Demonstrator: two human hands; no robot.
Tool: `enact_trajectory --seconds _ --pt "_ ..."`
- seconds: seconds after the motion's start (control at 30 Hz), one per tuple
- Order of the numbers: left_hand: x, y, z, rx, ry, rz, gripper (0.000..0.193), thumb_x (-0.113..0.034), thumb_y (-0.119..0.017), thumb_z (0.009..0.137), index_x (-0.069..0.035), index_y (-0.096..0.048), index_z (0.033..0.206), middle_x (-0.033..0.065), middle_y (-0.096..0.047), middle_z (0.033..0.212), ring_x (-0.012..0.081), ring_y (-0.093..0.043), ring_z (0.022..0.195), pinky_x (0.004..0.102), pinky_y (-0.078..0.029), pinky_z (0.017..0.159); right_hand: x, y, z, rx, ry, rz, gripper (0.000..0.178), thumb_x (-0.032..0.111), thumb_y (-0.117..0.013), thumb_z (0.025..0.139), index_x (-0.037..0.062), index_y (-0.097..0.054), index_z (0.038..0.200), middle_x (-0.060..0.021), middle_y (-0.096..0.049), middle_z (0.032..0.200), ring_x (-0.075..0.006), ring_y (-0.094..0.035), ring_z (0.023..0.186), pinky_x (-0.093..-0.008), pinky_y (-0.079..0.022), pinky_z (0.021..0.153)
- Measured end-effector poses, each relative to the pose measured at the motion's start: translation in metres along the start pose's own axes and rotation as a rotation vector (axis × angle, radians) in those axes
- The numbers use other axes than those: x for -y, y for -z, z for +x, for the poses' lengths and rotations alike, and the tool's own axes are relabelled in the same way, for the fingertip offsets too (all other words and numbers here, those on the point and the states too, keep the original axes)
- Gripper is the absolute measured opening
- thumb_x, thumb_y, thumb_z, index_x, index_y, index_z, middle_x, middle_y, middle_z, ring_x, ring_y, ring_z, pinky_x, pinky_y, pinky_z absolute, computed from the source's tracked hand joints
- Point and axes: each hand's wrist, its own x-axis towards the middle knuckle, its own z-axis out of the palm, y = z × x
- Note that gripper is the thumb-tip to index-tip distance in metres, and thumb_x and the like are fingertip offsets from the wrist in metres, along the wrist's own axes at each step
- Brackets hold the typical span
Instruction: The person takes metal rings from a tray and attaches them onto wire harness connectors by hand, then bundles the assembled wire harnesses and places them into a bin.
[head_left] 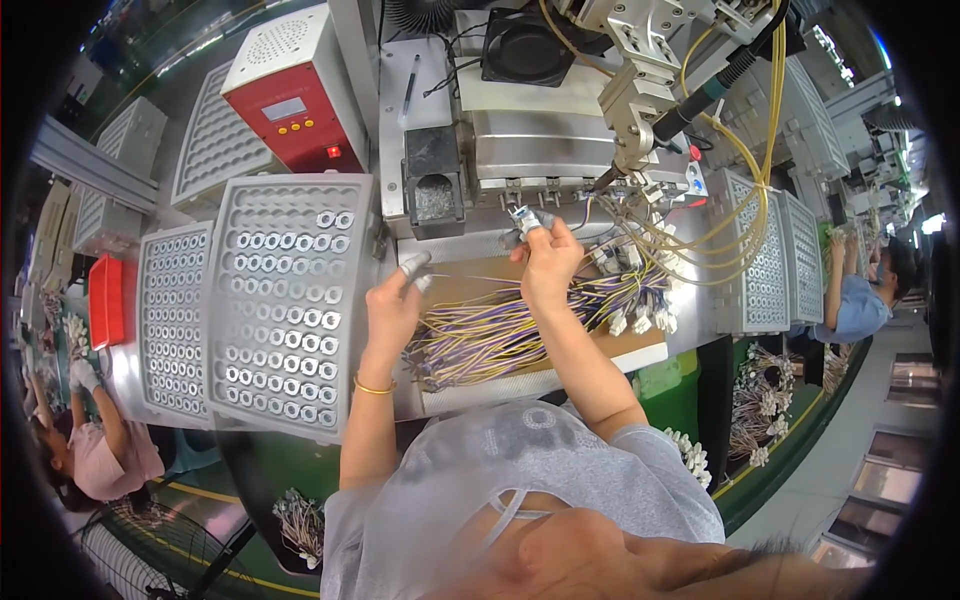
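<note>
My right hand (548,258) is raised in front of a metal machine (545,140) and pinches a small white connector (524,217) with thin wires trailing from it. My left hand (393,305) hovers over the left end of a bundle of purple and yellow wires (500,330), with fingertip covers on its fingers; it pinches a thin wire end. The bundle lies across a brown board (630,345), and white plugs (645,318) sit at its right end.
A grey perforated tray (285,300) holding several metal rings stands at the left, with more trays beside it. A red box-shaped unit (290,95) stands behind. Yellow cables (745,170) hang at the right. Other people work at the far left and far right.
</note>
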Motion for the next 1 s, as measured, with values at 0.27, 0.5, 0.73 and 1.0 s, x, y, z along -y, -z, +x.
enact_trajectory --seconds 0.27,0.5,0.73,1.0 --pt "-0.008 0.004 -0.002 -0.043 0.096 0.091 0.022 0.000 -0.061 0.075 0.000 -0.063 0.096 0.0029 -0.064 0.074 0.0030 -0.051 0.057 0.0183 -0.041 0.051 -0.009 0.003 0.004 -0.011 0.046 -0.111 0.004 0.003 -0.049 0.076 -0.0011 -0.049 0.074 -0.0062 -0.056 0.069 -0.0125 -0.050 0.045 -0.0237 -0.040 0.040" --pt "-0.004 -0.001 -0.003 0.010 0.048 -0.235 0.017 -0.001 -0.059 0.079 0.003 -0.062 0.095 -0.0001 -0.060 0.077 0.0038 -0.052 0.064 0.0175 -0.042 0.054 0.000 -0.028 0.007 -0.019 -0.014 0.131 0.010 0.006 -0.047 0.080 -0.0013 -0.053 0.077 -0.0046 -0.057 0.070 -0.0156 -0.057 0.057 -0.0281 -0.048 0.049" --pt "-0.042 0.008 -0.012 0.061 0.060 -0.219 0.020 0.001 -0.060 0.076 0.000 -0.063 0.096 0.0009 -0.062 0.076 0.0056 -0.054 0.068 0.0201 -0.045 0.060 0.030 0.029 -0.007 0.324 0.550 -0.870 0.010 0.007 -0.057 0.076 -0.0034 -0.056 0.075 -0.0107 -0.060 0.065 -0.0071 -0.056 0.061 -0.0227 -0.041 0.051" --pt "-0.036 0.017 0.013 -0.159 -0.543 0.338 0.016 -0.004 -0.062 0.060 -0.004 -0.061 0.077 0.0100 -0.052 0.062 0.0265 -0.052 0.056 0.0348 -0.040 0.050 0.024 0.016 -0.026 0.746 0.198 -0.523 0.008 0.002 -0.055 0.075 -0.0027 -0.058 0.081 -0.0011 -0.056 0.065 -0.0054 -0.049 0.058 -0.0208 -0.039 0.051"
